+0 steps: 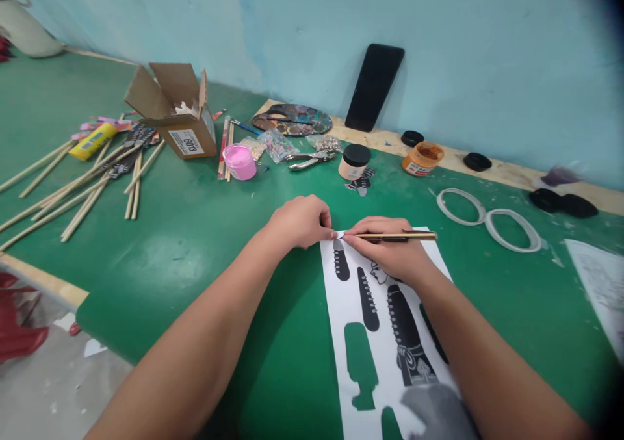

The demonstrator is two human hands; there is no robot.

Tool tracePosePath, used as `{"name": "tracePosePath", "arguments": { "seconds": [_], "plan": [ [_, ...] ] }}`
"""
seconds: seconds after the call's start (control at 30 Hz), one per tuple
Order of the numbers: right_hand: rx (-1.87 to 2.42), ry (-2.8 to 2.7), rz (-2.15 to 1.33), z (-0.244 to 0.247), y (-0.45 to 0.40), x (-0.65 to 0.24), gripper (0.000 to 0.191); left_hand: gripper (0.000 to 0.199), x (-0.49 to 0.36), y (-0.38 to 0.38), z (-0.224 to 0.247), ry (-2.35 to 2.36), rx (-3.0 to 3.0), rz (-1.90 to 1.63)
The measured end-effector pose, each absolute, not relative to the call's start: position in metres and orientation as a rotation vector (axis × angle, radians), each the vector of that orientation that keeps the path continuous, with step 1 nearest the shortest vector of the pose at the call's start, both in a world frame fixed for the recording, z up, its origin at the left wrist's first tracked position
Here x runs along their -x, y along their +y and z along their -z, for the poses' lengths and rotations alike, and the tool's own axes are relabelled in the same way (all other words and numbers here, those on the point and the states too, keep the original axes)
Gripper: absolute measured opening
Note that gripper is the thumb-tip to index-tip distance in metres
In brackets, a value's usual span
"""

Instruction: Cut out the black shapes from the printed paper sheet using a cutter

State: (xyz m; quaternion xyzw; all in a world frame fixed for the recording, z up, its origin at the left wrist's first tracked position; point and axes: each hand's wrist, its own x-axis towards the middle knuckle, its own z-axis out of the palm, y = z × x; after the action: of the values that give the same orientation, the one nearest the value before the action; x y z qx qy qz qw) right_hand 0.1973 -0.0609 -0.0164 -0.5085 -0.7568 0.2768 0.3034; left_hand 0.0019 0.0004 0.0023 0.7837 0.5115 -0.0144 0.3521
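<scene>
A white printed sheet [336, 336] lies on the green table, bearing black puppet-like figure parts and several cut-out holes that show green beneath. At its top left corner, my left hand [303, 222] is closed, thumb and fingers pinched at the paper's edge. My right hand [392, 248] rests on the sheet's upper part, gripping a slim gold pen-shaped tool [414, 236] that lies nearly level. The tool's tip points toward the left thumb at the corner; its exact end is too small to make out. A printed black piece [342, 264] sits just below the tip.
Behind my hands stand a black-lidded jar [355, 162], an orange paint jar [423, 159], a pink tub [239, 162] and pliers [312, 159]. A phone [374, 88] leans on the wall. Left are an open carton [188, 134] and wooden sticks [73, 196]; right, white rings [513, 231].
</scene>
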Motion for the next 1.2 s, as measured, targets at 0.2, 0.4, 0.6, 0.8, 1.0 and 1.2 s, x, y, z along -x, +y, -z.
{"name": "tracePosePath", "arguments": {
  "seconds": [0.2, 0.4, 0.6, 0.8, 1.0, 1.2],
  "plan": [
    [1.371, -2.025, -0.666, 0.018, -0.061, -0.195, 0.012, 0.017, -0.001, 0.001, 0.000, 1.320, -2.004, 0.023],
    [1.380, -2.018, -0.618, 0.017, -0.064, -0.192, 0.012, 0.018, 0.000, 0.003, 0.003, 1.307, -2.006, 0.031],
    [1.399, -2.006, -0.601, 0.016, -0.065, -0.191, 0.012, 0.017, -0.001, 0.003, 0.003, 1.306, -1.992, 0.022],
    [1.409, -1.994, -0.610, 0.015, -0.065, -0.190, 0.012, 0.017, -0.001, 0.002, 0.002, 1.300, -1.993, 0.034],
    [1.498, -1.843, -0.721, 0.014, -0.067, -0.192, 0.012, 0.018, 0.001, 0.002, -0.001, 1.291, -2.004, 0.029],
    [1.560, -1.557, -0.800, 0.021, -0.064, -0.195, 0.020, 0.031, 0.004, -0.008, -0.015, 1.341, -2.147, 0.168]
  ]
}}
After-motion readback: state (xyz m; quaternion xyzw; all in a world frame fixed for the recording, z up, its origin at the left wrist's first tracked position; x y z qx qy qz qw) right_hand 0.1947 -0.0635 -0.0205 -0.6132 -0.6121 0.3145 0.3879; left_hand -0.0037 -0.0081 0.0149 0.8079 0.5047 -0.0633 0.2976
